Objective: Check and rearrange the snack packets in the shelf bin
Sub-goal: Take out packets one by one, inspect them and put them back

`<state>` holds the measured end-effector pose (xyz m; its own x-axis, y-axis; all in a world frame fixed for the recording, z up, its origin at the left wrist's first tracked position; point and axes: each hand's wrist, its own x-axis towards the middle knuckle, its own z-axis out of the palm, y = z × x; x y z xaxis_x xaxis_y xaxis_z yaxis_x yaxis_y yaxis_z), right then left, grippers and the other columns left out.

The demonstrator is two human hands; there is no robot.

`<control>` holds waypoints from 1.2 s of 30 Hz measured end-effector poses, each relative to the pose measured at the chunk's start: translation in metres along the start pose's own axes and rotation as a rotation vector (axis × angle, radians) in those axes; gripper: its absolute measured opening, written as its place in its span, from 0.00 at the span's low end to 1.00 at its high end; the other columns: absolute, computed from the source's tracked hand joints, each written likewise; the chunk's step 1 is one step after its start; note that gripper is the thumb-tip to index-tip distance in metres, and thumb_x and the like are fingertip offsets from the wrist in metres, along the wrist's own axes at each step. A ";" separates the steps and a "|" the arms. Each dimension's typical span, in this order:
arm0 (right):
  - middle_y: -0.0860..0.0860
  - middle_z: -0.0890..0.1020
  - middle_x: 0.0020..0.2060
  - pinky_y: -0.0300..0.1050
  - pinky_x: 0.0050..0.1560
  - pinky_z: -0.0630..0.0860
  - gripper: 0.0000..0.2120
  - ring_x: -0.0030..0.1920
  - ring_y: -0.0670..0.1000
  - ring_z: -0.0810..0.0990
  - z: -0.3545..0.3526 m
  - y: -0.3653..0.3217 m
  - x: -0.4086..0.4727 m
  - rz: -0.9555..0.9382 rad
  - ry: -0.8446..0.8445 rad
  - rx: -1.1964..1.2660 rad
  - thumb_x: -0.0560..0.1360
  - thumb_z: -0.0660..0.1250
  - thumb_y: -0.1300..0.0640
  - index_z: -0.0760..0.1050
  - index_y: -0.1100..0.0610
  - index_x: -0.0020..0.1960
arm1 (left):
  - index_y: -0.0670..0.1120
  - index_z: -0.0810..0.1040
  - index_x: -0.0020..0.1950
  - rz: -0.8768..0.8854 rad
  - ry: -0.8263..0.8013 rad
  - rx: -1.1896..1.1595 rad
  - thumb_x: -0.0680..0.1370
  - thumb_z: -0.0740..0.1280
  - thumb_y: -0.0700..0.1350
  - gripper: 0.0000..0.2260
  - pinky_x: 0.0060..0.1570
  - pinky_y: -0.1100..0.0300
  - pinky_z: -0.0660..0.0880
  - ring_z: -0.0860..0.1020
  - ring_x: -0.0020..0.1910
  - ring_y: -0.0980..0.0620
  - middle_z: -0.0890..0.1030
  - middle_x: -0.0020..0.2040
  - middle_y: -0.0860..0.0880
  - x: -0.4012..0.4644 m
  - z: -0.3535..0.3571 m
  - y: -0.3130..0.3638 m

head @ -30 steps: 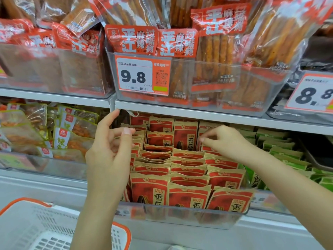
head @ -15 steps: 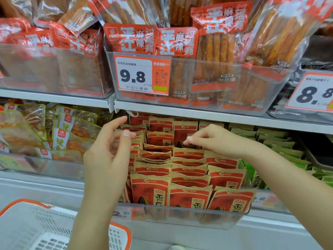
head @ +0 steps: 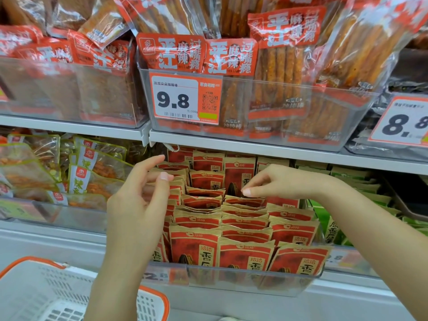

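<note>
The fingers [head: 251, 190] of the right hand [head: 284, 181] curl downward with thumb and forefinger tips close together over the top edge of a red snack packet [head: 238, 179] in the back rows; they seem to pinch it, though the contact itself is hard to make out. The left hand [head: 136, 202] stands upright at nine o'clock of the packets, its fingers [head: 148, 165] loosely spread and slightly bent, the thumb tip touching the paper edges of the left-hand row. The red snack packets [head: 245, 232] stand upright in tight rows inside a clear shelf bin [head: 231, 279] on the lower shelf. At three o'clock of that bin sit green packets [head: 361, 188]; at nine o'clock, clear bags of orange snacks [head: 92, 167]. At twelve o'clock, on the upper shelf, a price tag [head: 183, 100] reads 9.8. At seven o'clock is a white basket [head: 46, 295] with an orange rim.
</note>
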<state>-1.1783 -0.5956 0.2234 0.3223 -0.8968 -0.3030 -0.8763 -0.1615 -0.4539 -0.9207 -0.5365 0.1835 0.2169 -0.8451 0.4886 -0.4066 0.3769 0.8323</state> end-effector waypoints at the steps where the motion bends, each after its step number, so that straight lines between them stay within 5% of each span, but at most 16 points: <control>1: 0.32 0.82 0.47 0.40 0.57 0.75 0.15 0.50 0.35 0.79 0.000 0.001 -0.001 0.004 0.003 -0.020 0.74 0.67 0.40 0.80 0.43 0.57 | 0.65 0.74 0.62 -0.007 0.000 -0.005 0.77 0.61 0.54 0.14 0.53 0.46 0.79 0.82 0.48 0.56 0.83 0.46 0.60 0.000 0.000 0.000; 4: 0.40 0.84 0.49 0.31 0.46 0.74 0.15 0.41 0.37 0.80 0.004 0.001 0.002 0.023 0.000 -0.089 0.75 0.69 0.46 0.79 0.45 0.60 | 0.62 0.75 0.62 -0.018 -0.003 -0.016 0.77 0.61 0.54 0.14 0.53 0.48 0.79 0.82 0.47 0.56 0.83 0.46 0.60 0.001 -0.001 0.000; 7: 0.41 0.83 0.38 0.28 0.33 0.72 0.13 0.28 0.36 0.76 0.011 -0.006 0.004 0.031 0.096 -0.166 0.77 0.65 0.48 0.81 0.49 0.59 | 0.61 0.76 0.61 -0.012 -0.017 -0.005 0.79 0.63 0.52 0.11 0.50 0.54 0.79 0.81 0.46 0.58 0.83 0.45 0.61 0.002 0.001 -0.001; 11: 0.43 0.83 0.55 0.43 0.53 0.76 0.14 0.54 0.45 0.80 0.015 -0.021 -0.008 -0.016 0.298 -0.442 0.80 0.60 0.47 0.79 0.47 0.60 | 0.59 0.76 0.61 -0.025 -0.057 0.032 0.81 0.63 0.46 0.11 0.45 0.63 0.74 0.79 0.46 0.62 0.82 0.46 0.60 0.002 0.002 0.001; 14: 0.43 0.84 0.48 0.43 0.43 0.77 0.16 0.49 0.46 0.82 0.019 -0.031 -0.027 -0.141 0.521 -0.612 0.81 0.54 0.45 0.78 0.44 0.61 | 0.56 0.78 0.62 -0.040 -0.076 0.035 0.81 0.63 0.46 0.11 0.44 0.67 0.72 0.78 0.47 0.65 0.82 0.46 0.60 0.002 0.003 0.001; 17: 0.45 0.83 0.39 0.38 0.30 0.71 0.16 0.37 0.48 0.82 0.010 -0.043 -0.046 -0.351 0.902 -0.470 0.79 0.55 0.47 0.81 0.50 0.52 | 0.57 0.76 0.64 -0.057 -0.074 -0.001 0.81 0.64 0.48 0.12 0.44 0.76 0.69 0.76 0.50 0.69 0.80 0.51 0.62 0.002 0.005 0.005; 21: 0.43 0.77 0.40 0.33 0.41 0.71 0.07 0.40 0.41 0.74 -0.009 -0.066 -0.054 -0.499 1.147 -0.063 0.79 0.61 0.52 0.77 0.51 0.49 | 0.63 0.71 0.67 -0.139 -0.186 -0.210 0.76 0.61 0.61 0.19 0.50 0.76 0.69 0.73 0.57 0.75 0.76 0.61 0.67 0.000 0.008 0.016; 24: 0.46 0.79 0.39 0.43 0.39 0.75 0.04 0.40 0.47 0.78 -0.019 -0.087 -0.052 -0.518 1.123 0.333 0.78 0.65 0.53 0.75 0.48 0.44 | 0.58 0.73 0.67 -0.168 -0.307 -0.418 0.74 0.61 0.59 0.22 0.50 0.78 0.70 0.75 0.59 0.71 0.80 0.61 0.63 -0.001 0.005 0.023; 28: 0.48 0.82 0.33 0.42 0.34 0.75 0.05 0.34 0.44 0.80 -0.013 -0.104 -0.036 -0.423 0.927 0.776 0.76 0.69 0.55 0.77 0.53 0.41 | 0.52 0.83 0.57 -0.220 -0.414 -0.598 0.74 0.67 0.54 0.14 0.47 0.64 0.78 0.83 0.52 0.52 0.85 0.52 0.49 0.001 -0.005 0.024; 31: 0.48 0.84 0.32 0.38 0.33 0.76 0.03 0.33 0.44 0.82 0.010 -0.109 -0.021 -0.366 0.842 0.981 0.75 0.70 0.57 0.77 0.55 0.44 | 0.50 0.85 0.45 -0.308 -0.394 -0.638 0.74 0.73 0.50 0.05 0.37 0.60 0.80 0.85 0.40 0.48 0.86 0.43 0.45 0.001 -0.008 0.026; 36: 0.48 0.86 0.41 0.34 0.33 0.75 0.13 0.37 0.43 0.82 0.040 -0.107 -0.010 -0.288 0.615 1.217 0.77 0.62 0.48 0.79 0.54 0.54 | 0.44 0.83 0.48 -0.326 -0.196 -0.635 0.70 0.67 0.51 0.13 0.37 0.59 0.81 0.84 0.38 0.50 0.86 0.41 0.45 0.004 -0.006 0.020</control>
<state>-1.0733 -0.5525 0.2411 -0.0495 -0.9799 0.1931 0.1537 -0.1985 -0.9680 -0.9230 -0.5304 0.2042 0.0522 -0.9814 0.1848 0.2562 0.1921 0.9473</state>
